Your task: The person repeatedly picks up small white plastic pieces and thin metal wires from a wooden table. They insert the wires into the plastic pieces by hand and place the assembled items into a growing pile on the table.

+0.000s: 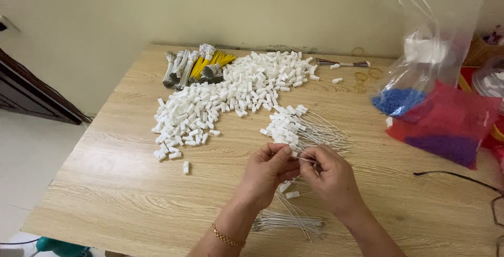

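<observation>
You sit at a light wooden table [115, 183] set against a pale wall. Your left hand [268, 170] and right hand [328, 175] meet at the near middle, both pinching one thin white wire [307, 160] whose long axis runs left to right between the fingertips. Loose wires [289, 220] lie just below your hands. The finished bundle [294, 128] lies just beyond, and the big heap of white connectors [220, 99] far-left. Plastic bags [436, 105] stand at the right, well apart.

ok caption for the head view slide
Left hand and right hand pinch a thin white wire over a wooden table heaped with white plastic connectors.
</observation>
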